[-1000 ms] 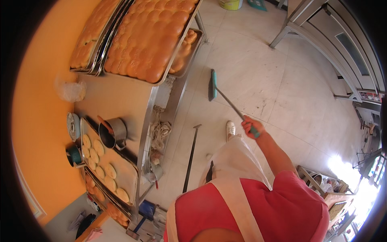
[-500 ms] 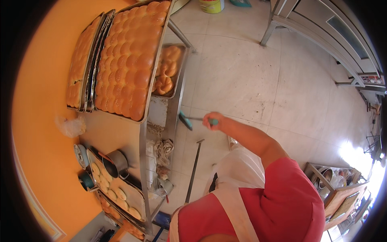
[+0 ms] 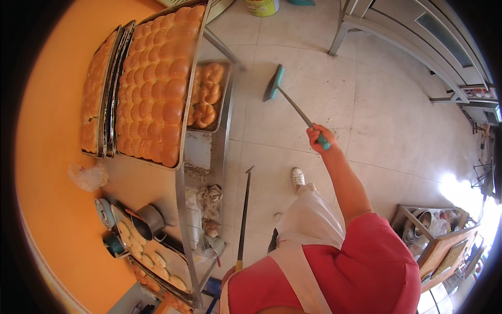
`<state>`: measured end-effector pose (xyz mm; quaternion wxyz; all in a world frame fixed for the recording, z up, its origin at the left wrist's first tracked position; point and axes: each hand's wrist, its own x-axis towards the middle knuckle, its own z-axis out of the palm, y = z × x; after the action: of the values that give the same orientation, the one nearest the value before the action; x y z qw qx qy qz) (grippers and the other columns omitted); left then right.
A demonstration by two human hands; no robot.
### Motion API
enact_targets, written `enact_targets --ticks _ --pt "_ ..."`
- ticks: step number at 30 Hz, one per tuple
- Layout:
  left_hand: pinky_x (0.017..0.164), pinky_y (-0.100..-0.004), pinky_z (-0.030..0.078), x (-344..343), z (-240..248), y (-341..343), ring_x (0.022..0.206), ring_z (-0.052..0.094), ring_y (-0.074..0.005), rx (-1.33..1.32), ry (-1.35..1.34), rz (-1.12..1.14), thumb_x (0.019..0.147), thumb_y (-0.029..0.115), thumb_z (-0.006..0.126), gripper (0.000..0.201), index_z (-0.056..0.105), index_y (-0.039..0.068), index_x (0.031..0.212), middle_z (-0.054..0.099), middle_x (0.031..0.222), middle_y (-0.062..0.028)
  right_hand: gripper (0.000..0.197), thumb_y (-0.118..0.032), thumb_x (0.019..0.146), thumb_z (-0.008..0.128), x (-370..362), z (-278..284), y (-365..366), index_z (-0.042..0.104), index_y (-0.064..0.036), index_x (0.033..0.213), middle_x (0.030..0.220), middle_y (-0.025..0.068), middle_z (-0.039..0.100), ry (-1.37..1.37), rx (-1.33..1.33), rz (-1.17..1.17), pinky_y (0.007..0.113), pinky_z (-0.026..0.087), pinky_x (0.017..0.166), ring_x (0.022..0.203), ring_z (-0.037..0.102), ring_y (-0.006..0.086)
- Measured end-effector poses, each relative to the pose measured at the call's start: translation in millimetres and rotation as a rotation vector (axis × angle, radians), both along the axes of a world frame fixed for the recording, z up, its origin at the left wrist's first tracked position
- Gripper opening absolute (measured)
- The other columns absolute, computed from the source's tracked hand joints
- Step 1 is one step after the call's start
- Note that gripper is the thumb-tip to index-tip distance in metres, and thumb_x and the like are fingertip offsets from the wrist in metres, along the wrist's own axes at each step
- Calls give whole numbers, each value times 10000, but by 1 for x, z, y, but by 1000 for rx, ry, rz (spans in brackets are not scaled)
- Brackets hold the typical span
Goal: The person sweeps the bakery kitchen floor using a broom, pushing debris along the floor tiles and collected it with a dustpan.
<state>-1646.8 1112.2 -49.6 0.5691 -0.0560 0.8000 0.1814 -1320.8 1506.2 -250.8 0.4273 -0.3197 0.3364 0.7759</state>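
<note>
Right of the table (image 3: 138, 180), your right hand (image 3: 320, 139) is gripping the broom (image 3: 294, 104); you're wanting bristles (image 3: 269, 90) flat. Left hand: can't tell.

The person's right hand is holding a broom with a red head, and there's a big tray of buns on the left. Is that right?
Not quite: the broom head is bluish green, not red, as the head view shows. The right hand does hold the broom, and the big tray of buns is on the left.
</note>
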Motion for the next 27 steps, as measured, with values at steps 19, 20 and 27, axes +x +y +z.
enact_targets --ticks 19,20,27 --pt "555 -245 425 -23 15 -12 603 514 -104 55 25 -126 786 103 488 413 432 46 1192 563 738 -56 90 -76 820 482 16 -10 -100 395 -55 826 688 79 449 19 16 329 143 390 347 463 436 70" --pt "555 -245 425 -25 13 -14 603 514 -104 63 23 -135 786 104 487 414 432 47 1192 563 738 -56 95 -88 823 485 34 -4 -116 395 -60 841 704 81 455 -79 71 358 145 393 351 461 430 68" --pt "556 -246 425 -48 3 -44 603 513 -104 127 -4 -210 789 104 484 415 430 50 1197 563 739 -56 588 -77 779 495 9 46 -182 223 -183 1289 691 50 481 -439 142 534 208 377 379 464 410 74"
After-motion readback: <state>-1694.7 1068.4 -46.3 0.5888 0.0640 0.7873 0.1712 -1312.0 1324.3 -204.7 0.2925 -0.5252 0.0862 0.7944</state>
